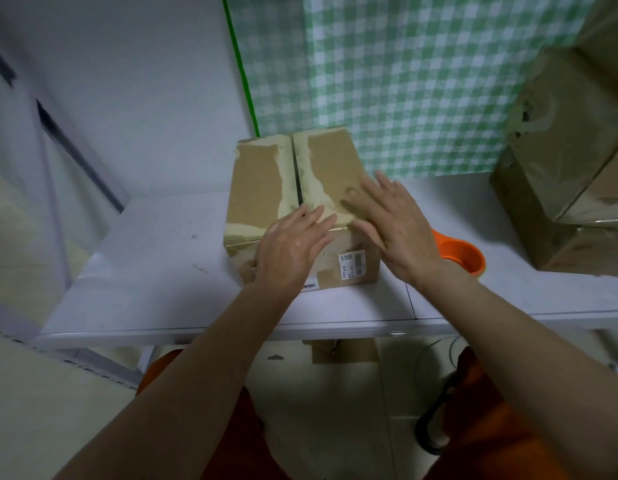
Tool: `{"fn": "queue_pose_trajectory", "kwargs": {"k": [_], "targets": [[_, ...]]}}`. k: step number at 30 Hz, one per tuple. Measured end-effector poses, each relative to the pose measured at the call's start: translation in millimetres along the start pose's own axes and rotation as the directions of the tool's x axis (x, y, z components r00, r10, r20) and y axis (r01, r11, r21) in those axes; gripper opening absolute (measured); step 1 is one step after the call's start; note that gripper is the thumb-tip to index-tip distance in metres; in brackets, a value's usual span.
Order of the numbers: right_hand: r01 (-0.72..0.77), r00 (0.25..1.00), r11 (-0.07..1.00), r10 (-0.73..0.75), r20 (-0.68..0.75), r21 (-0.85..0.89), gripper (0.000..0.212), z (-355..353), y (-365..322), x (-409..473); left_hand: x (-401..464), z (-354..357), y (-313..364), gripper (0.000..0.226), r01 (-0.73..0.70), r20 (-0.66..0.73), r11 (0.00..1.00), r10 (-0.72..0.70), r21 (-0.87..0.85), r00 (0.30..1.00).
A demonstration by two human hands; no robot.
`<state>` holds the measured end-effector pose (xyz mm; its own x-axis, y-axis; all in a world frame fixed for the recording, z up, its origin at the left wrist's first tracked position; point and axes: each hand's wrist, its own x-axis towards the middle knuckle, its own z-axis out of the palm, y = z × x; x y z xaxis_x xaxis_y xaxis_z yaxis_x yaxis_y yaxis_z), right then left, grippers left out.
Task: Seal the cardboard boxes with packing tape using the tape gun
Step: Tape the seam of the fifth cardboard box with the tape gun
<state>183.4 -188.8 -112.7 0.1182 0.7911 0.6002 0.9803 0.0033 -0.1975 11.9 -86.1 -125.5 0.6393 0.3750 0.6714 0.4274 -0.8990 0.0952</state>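
A white table (155, 258) runs across the view, and the box (266, 188) stands at its middle, the landmark for everything else. Left of the box the tabletop carries only a few dark marks. The box is closed: its two top flaps meet along a dark seam running away from the viewer, with pale torn strips where old tape lay on either side of the seam and along the near and far edges. A white label (352, 266) sits on the side facing the viewer, toward the right.

The left hand (293, 247) lies over the box's near top edge, fingers straight and spread, fingertips on the top just left of the seam's near end; it grasps nothing. The right hand (394, 220) lies flat on the right flap, fingers straight and fanned, also grasping nothing.

Just right of the box, partly hidden behind the right wrist, lies the orange tape gun (466, 258), untouched by either hand. Farther right, well apart from the box, stands a stack of boxes (570, 168) at the table's end. Behind the box hangs a green checked cloth (421, 81).
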Motion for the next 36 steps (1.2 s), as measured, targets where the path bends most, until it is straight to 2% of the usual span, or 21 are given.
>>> {"fn": "queue_pose_trajectory", "kwargs": {"k": [1, 2, 3, 5, 7, 11, 13, 15, 17, 19, 20, 23, 25, 28, 31, 34, 36], "targets": [[-0.142, 0.983, 0.981, 0.154, -0.095, 0.129, 0.051, 3, -7, -8, -2, 1, 0, 0.034, 0.025, -0.011, 1.000, -0.025, 0.005, 1.000], [-0.272, 0.938, 0.917, 0.321, -0.134, 0.291, 0.050, 6, -18, -16, -3, 1, 1, 0.034, 0.048, -0.019, 0.999, -0.048, 0.003, 0.999], [-0.364, 0.885, 0.822, 0.452, -0.113, 0.439, 0.050, 8, -30, -22, -4, 2, 2, 0.033, 0.066, -0.023, 0.998, -0.066, -0.003, 0.998], [-0.479, 0.803, 0.633, 0.596, 0.012, 0.608, 0.053, 14, -49, -26, -3, 3, 3, 0.032, 0.086, -0.024, 0.996, -0.086, -0.012, 0.996], [-0.550, 0.751, 0.527, 0.652, 0.107, 0.648, 0.052, 18, -58, -22, -3, 3, 2, 0.034, 0.094, 0.003, 0.995, -0.094, -0.022, 0.996], [-0.574, 0.735, 0.530, 0.670, 0.107, 0.625, 0.043, 15, -48, -7, -4, 1, 2, 0.036, 0.085, 0.036, 0.996, -0.085, 0.007, 0.996], [-0.601, 0.741, 0.510, 0.644, 0.190, 0.615, 0.032, 11, -35, 4, -5, 1, 2, 0.038, 0.081, 0.048, 0.997, -0.082, 0.014, 0.995], [-0.685, 0.696, 0.452, 0.638, 0.330, 0.571, 0.021, 7, -25, 21, -4, -1, 3, 0.040, 0.086, 0.057, 0.996, -0.086, 0.006, 0.995], [-0.726, 0.656, 0.397, 0.642, 0.396, 0.561, 0.010, 8, -18, 34, -3, -6, 9, 0.042, 0.099, 0.088, 0.995, -0.096, -0.029, 0.991], [-0.720, 0.655, 0.366, 0.640, 0.402, 0.590, 0.017, 11, -14, 40, -4, -11, 11, 0.044, 0.177, 0.123, 0.983, -0.171, -0.038, 0.977], [-0.720, 0.651, 0.346, 0.639, 0.411, 0.602, 0.023, 12, -14, 40, -6, -14, 8, 0.046, 0.256, 0.130, 0.967, -0.256, 0.011, 0.958], [-0.733, 0.653, 0.392, 0.636, 0.412, 0.556, 0.038, 14, -15, 39, -16, -22, -8, 0.063, 0.458, 0.066, 0.848, -0.490, 0.266, 0.869], [-0.718, 0.665, 0.414, 0.647, 0.374, 0.560, 0.040, 12, -18, 39, -20, -24, -12, 0.068, 0.464, 0.077, 0.832, -0.507, 0.305, 0.859], [-0.708, 0.667, 0.416, 0.659, 0.347, 0.571, 0.037, 12, -33, 35, -17, -30, -17, 0.067, 0.443, 0.106, 0.857, -0.482, 0.264, 0.870], [-0.697, 0.676, 0.386, 0.636, 0.372, 0.605, 0.047, 14, -66, 20, -7, -41, -14, 0.070, 0.477, 0.240, 0.828, -0.547, 0.294, 0.802], [-0.645, 0.698, 0.319, 0.617, 0.364, 0.695, 0.036, 13, -94, 6, 11, -44, 1, 0.068, 0.422, 0.394, 0.860, -0.507, 0.286, 0.767], [-0.636, 0.695, 0.355, 0.650, 0.309, 0.685, 0.032, 12, -96, 8, 22, -45, 13, 0.070, 0.416, 0.514, 0.872, -0.489, 0.258, 0.705]]}}
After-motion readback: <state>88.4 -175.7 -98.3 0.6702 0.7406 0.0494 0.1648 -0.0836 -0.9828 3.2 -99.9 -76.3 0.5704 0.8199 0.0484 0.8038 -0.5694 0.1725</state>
